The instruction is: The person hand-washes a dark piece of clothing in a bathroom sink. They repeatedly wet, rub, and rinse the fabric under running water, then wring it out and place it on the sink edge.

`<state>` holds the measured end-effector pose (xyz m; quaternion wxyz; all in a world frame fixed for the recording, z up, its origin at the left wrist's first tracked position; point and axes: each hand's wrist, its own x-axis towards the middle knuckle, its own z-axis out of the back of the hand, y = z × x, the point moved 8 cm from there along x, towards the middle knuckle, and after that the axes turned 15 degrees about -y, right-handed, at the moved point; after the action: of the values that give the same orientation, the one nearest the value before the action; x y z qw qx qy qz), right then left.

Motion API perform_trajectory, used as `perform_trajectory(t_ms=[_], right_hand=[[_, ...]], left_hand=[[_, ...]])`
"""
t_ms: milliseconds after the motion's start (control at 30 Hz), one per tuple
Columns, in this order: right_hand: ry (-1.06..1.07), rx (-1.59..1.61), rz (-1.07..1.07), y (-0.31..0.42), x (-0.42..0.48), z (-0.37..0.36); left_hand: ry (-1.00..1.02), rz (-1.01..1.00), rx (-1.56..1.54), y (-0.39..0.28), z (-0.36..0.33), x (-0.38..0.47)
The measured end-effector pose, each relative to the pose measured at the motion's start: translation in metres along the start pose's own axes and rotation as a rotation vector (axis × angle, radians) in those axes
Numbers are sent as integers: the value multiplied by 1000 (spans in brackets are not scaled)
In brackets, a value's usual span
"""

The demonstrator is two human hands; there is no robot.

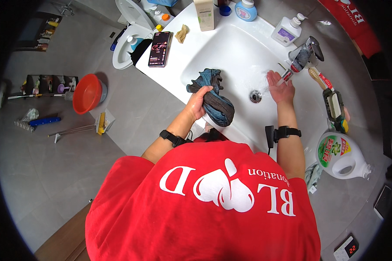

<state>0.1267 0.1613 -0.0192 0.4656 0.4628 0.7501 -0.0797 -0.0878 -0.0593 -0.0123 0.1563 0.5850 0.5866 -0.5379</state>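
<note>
My left hand (198,103) grips a twisted, bunched blue and dark grey cloth (218,106) over the near left side of the white washbasin (228,52). Under the chrome faucet (303,57) my right hand (281,88) lies palm up with its fingers extended. Water runs from the spout onto it, and nothing is held there. The metal drain (255,96) sits between my two hands, nearer the right one. Each forearm wears a black strap.
A smartphone (160,49) and a tan scrap (182,34) lie on the left counter. Behind the basin stand a carton (204,14), a blue bottle (246,10) and a pump bottle (287,31). Rightward are a brush (317,78), a soap dish (334,104) and a detergent jug (339,153).
</note>
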Motion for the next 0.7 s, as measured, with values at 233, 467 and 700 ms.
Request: perform_trajectory(t_ms=[233,467,700], right_hand=[[8,-56,-1,0,-4,-1],[117,-211,-26,0,-19,-13],[25,-198,-79,9,-28,-1]], left_hand=[[-15,-20,-7,-1,0,1],[6,-10,-27,0,0,2],[26,-13,8,2,2,7]])
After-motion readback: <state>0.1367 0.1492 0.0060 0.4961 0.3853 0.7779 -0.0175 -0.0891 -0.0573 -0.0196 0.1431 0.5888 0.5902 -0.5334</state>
